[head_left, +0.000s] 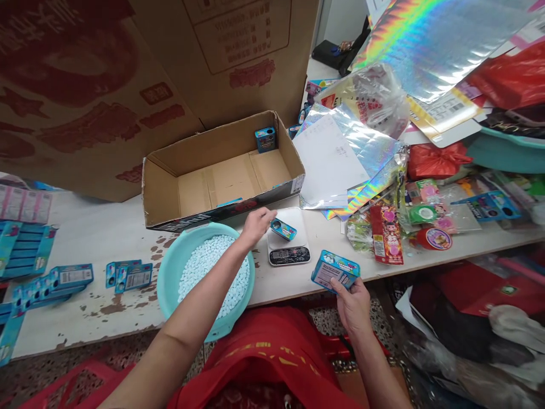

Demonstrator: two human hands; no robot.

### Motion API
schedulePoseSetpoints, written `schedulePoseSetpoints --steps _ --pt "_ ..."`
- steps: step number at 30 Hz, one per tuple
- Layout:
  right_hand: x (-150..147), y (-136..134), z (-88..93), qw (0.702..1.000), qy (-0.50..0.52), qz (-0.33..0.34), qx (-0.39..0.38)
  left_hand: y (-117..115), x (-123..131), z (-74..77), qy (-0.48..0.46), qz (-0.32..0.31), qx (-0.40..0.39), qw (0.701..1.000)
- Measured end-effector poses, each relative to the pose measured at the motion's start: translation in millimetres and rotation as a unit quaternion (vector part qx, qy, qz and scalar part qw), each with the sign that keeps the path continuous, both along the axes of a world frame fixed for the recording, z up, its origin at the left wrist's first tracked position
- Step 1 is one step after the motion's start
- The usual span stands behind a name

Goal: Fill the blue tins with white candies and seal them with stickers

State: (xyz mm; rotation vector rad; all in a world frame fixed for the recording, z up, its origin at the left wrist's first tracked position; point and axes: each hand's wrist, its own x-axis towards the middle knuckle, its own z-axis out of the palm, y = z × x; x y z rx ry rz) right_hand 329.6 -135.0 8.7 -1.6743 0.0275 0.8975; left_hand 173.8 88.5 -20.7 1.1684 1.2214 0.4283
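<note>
Lettering in white is running across the top of a blue rectangular printed box (335,264), too small to read surely, above a pale panel of fine print. The person's right hand (354,301) is gripping that box at its lower right corner, thumb over the printed face, near the front edge of a worn white counter (272,289). Another blue box with a dark round mark (284,229) is resting, similarly lettered, on a flat white digital scale (303,238), whose black panel is showing unreadable digits. The left hand (255,228) is holding its fingertips nearly together at this box's upper left corner; I cannot tell whether they are grasping it. Toward the counter's back edge, a tall brown carton (170,74) is bearing red Chinese characters, some in a small red block.
</note>
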Motion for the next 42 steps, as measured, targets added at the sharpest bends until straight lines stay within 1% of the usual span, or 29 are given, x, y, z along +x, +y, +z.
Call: schedulePoseSetpoints --steps 1,2,3,4,6,8,10,12,13,14,15,17,18,19,20,22,24,26,28,30,31,33,35,37,38,39,40,41,42 --pt "1 0 -0.2 1.000 0.001 -0.002 0.000 1 -5 0.4 -0.062 0.047 -0.060 0.995" --pt "1 -1 -0.7 1.000 0.002 -0.003 0.002 2 -11 1.3 -0.110 0.086 -0.111 0.984" --pt "2 -1 -1.3 1.000 0.002 -0.004 0.003 2 -16 2.4 -0.139 0.114 -0.146 0.973" --pt "2 -2 -2.0 1.000 0.001 -0.003 0.005 2 -22 3.4 -0.153 0.128 -0.166 0.966" --pt "2 -2 -3.5 1.000 -0.002 -0.002 0.007 0 -31 4.7 -0.145 0.118 -0.171 0.967" --pt "2 -1 -4.6 1.000 -0.005 -0.003 0.004 -3 -35 4.9 -0.116 0.071 -0.147 0.980" --pt "2 0 -5.1 1.000 -0.003 0.002 0.003 -7 -33 4.6 -0.073 0.002 -0.089 0.993" --pt "2 1 -5.3 1.000 0.000 0.012 0.006 -11 -28 4.3 0.014 -0.083 0.014 0.996" --pt "2 2 -5.5 1.000 0.002 0.018 0.007 -12 -24 4.3 0.075 -0.134 0.075 0.985" --pt "1 3 -6.0 1.000 0.004 0.024 0.009 -13 -21 4.2 0.141 -0.189 0.132 0.963" --pt "1 4 -7.0 0.999 0.004 0.030 0.009 -15 -17 4.0 0.204 -0.243 0.179 0.931" --pt "1 6 -10.6 0.999 -0.007 0.045 0.009 -17 -11 3.1 0.294 -0.334 0.240 0.863" --pt "2 8 -13.2 0.998 -0.019 0.057 0.008 -18 -9 2.5 0.318 -0.365 0.257 0.836" --pt "2 10 -16.4 0.997 -0.035 0.071 0.008 -19 -9 2.0 0.336 -0.383 0.267 0.818" --pt "2 13 -20.1 0.995 -0.052 0.089 0.009 -20 -10 1.7 0.350 -0.388 0.272 0.808" --pt "1 20 -28.3 0.989 -0.082 0.126 0.014 -20 -16 2.3 0.369 -0.373 0.273 0.806" --pt "0 31 -37.0 0.982 -0.108 0.155 0.015 -21 -25 4.8 0.381 -0.347 0.271 0.813" --pt "-2 45 -45.2 0.975 -0.138 0.172 0.008 -21 -36 9.4 0.389 -0.323 0.268 0.820" --pt "-5 61 -52.7 0.967 -0.171 0.187 -0.001 -23 -52 16.4 0.403 -0.280 0.261 0.831" --pt "-8 75 -59.9 0.960 -0.196 0.200 -0.011 -26 -78 26.2 0.418 -0.205 0.254 0.848" --pt "-11 82 -63.6 0.958 -0.201 0.203 -0.016 -29 -97 32.3 0.425 -0.157 0.251 0.855" --pt "-16 93 -71.1 0.960 -0.191 0.202 -0.031 -39 -143 46.1 0.442 -0.047 0.238 0.863" --pt "-21 100 -77.6 0.963 -0.173 0.199 -0.060 -55 -198 60.5 0.477 0.047 0.211 0.852" --pt "-26 101 -81.1 0.958 -0.182 0.202 -0.086 -76 -252 70.1 0.536 0.097 0.165 0.822" --pt "-28 99 -81.2 0.953 -0.202 0.208 -0.092 -87 -276 71.0 0.571 0.108 0.136 0.802" --pt "-29 97 -80.1 0.945 -0.229 0.215 -0.091 -98 -297 68.4 0.605 0.112 0.104 0.782" --pt "-30 93 -77.8 0.936 -0.261 0.220 -0.085 -109 -313 61.9 0.632 0.113 0.071 0.763" --pt "-30 89 -74.7 0.927 -0.291 0.224 -0.078 -118 -324 51.7 0.652 0.111 0.040 0.749" --pt "-30 84 -70.8 0.919 -0.316 0.225 -0.070 -125 -332 38.5 0.663 0.110 0.013 0.740"
